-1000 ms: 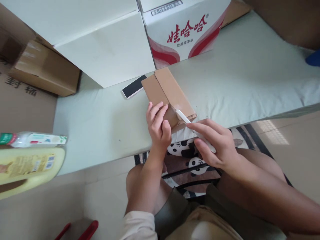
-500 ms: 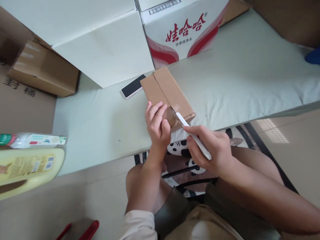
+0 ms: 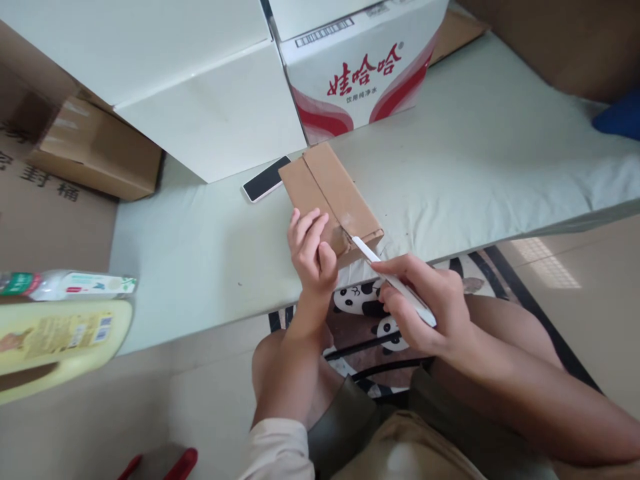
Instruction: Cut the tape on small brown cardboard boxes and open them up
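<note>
A small brown cardboard box (image 3: 345, 193) lies on the pale cloth (image 3: 225, 260), set at a slant near the cloth's front edge, a lengthwise seam running along its top. What looks like clear tape shows near the seam's closer end, where the cardboard edge is a little ragged. The box looks fairly light and stiff, though what is inside cannot be seen; its flaps would probably give under pressure at the seam, while the long side walls seem the firmer place to hold it. The dry cardboard should not be slippery.

The left hand (image 3: 315, 257) rests against the left part of the box, fingers extended and the thumb apart from them — laid on it rather than wrapped round it. The right hand (image 3: 433, 293) is closed round a slim white tool (image 3: 417, 307), its tip at the near end of the seam; whether a blade is out is too small to tell.

Just beyond the box lies a flat black-faced device (image 3: 267, 179) with a white rim. Behind stand a large white box (image 3: 210, 120) and a red-and-white printed carton (image 3: 360, 93). Well to the left are a clear bottle (image 3: 80, 285) and a yellow jug (image 3: 60, 340).
</note>
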Available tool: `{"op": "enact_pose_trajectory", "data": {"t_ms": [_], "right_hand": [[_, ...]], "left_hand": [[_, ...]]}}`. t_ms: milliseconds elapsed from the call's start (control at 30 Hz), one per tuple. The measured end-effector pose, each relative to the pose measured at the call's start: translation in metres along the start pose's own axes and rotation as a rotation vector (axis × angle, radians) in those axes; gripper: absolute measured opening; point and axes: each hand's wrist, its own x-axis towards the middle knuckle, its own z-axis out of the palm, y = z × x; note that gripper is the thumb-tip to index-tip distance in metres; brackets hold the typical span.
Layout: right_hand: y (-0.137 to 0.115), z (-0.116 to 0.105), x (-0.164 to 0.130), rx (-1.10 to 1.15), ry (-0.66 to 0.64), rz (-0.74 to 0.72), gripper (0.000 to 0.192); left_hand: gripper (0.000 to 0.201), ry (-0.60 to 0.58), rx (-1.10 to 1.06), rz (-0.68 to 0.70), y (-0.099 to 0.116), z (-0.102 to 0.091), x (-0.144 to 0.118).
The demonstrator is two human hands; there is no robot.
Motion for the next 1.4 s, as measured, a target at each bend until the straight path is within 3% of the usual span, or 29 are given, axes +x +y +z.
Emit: {"op": "enact_pose_trajectory", "data": {"t_ms": [167, 267, 367, 500, 600, 700, 800, 900, 1033, 1167, 1233, 1333, 1400], "right_hand": [[0.01, -0.016, 0.0, 0.25, 0.004, 0.093, 0.014], [0.032, -0.021, 0.008, 0.407, 0.199, 0.024, 0.019], [0.06, -0.018, 0.022, 0.159, 0.316, 0.101, 0.025], [0.096, -0.006, 0.04, -0.319, 0.008, 0.325, 0.049], [0.112, 0.004, 0.049, -0.52, -0.213, 0.462, 0.062], [0.115, 0.011, 0.05, -0.67, -0.25, 0.504, 0.06], [0.116, 0.017, 0.047, -0.735, -0.213, 0.427, 0.051], [0.123, 0.026, 0.044, -0.662, -0.265, 0.305, 0.049], [0.136, 0.043, 0.045, -0.493, -0.282, 0.101, 0.061], [0.144, 0.055, 0.055, -0.341, -0.194, -0.025, 0.067], [0.146, 0.059, 0.064, -0.234, -0.169, -0.036, 0.068], [0.148, 0.063, 0.08, -0.094, -0.169, 0.022, 0.058], [0.145, 0.066, 0.09, -0.044, -0.148, 0.132, 0.041]], "left_hand": [[0.043, 0.043, -0.05, 0.033, -0.002, -0.002, -0.001], [0.044, 0.03, -0.069, 0.014, -0.005, -0.008, -0.001], [0.048, 0.016, -0.036, -0.019, -0.013, -0.013, -0.001], [0.049, 0.056, -0.088, -0.018, -0.03, -0.02, 0.0], [0.047, 0.03, -0.116, -0.031, -0.042, -0.029, -0.001], [0.047, -0.011, -0.098, -0.136, -0.058, -0.041, -0.004], [0.041, 0.055, -0.085, -0.322, -0.077, -0.052, -0.007], [0.036, 0.157, -0.093, -0.542, -0.089, -0.059, -0.006], [0.044, 0.233, -0.405, -0.781, -0.086, -0.06, -0.002], [0.065, 0.081, -0.581, -0.736, -0.083, -0.056, -0.003], [0.07, 0.068, -0.618, -0.687, -0.084, -0.054, -0.003], [0.07, 0.049, -0.647, -0.678, -0.085, -0.049, -0.003], [0.068, 0.016, -0.653, -0.694, -0.084, -0.046, -0.001]]}}
